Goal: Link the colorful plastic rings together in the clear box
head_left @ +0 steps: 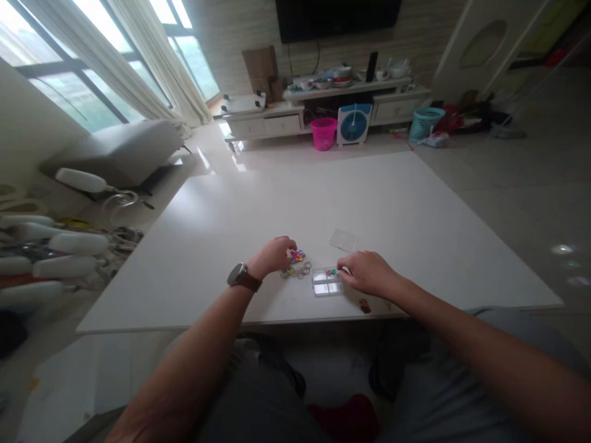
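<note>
A small clear compartment box (322, 288) lies near the table's front edge, with a few green and reddish pieces (331, 272) in a far compartment. My right hand (367, 272) is at the box's right side, thumb and fingers pinched over its far right corner; whatever they hold is too small to make out. Left of the box is a pile of small, bright multicoloured pieces (299, 256). My left hand (276, 253), with a watch on its wrist, reaches into that pile with curled fingers, their tips partly hidden. Several ring-shaped pieces (301, 272) lie just in front of the pile.
A clear flat lid (344, 240) rests beyond the box on the white table (258, 209). A small brown piece (364, 306) lies near the front edge. Across the floor stand a pink basket (324, 134), a blue fan (354, 124) and a low cabinet (249, 127).
</note>
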The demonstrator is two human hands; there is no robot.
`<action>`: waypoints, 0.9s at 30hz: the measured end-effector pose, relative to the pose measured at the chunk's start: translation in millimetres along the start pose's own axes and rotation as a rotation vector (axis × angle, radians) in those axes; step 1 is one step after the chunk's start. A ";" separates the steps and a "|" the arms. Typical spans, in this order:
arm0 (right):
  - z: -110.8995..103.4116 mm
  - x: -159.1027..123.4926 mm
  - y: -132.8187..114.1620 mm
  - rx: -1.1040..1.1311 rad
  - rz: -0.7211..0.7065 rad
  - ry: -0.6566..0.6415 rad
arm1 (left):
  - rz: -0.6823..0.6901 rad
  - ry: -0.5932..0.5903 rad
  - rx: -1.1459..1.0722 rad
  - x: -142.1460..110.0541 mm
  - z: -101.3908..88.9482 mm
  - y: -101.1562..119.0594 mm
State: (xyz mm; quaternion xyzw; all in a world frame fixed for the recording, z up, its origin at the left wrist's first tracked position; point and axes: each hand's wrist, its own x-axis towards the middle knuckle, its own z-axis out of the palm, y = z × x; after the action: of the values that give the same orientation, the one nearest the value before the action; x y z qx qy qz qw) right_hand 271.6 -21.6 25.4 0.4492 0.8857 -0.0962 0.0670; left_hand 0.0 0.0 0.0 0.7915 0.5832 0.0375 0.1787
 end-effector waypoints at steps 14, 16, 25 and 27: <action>1.7 -0.3 0.9 0.001 -0.011 0.011 | -0.092 -0.015 0.019 -1.3 -1.9 -0.3; 1.6 -0.4 0.6 0.003 -0.011 0.017 | -0.103 -0.023 0.021 -1.4 -3.1 0.2; 1.8 -0.7 0.7 0.006 -0.008 0.013 | -0.123 -0.030 0.020 0.8 -3.1 -3.9; 2.0 -0.7 0.8 0.004 -0.006 0.010 | -0.109 -0.037 0.015 1.6 -2.5 -5.2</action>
State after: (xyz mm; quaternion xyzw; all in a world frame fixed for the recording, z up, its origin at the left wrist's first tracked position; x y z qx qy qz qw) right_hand 272.8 -22.1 23.5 0.4474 0.8871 -0.0960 0.0611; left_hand -4.9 3.4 0.4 0.7603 0.6225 0.0089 0.1853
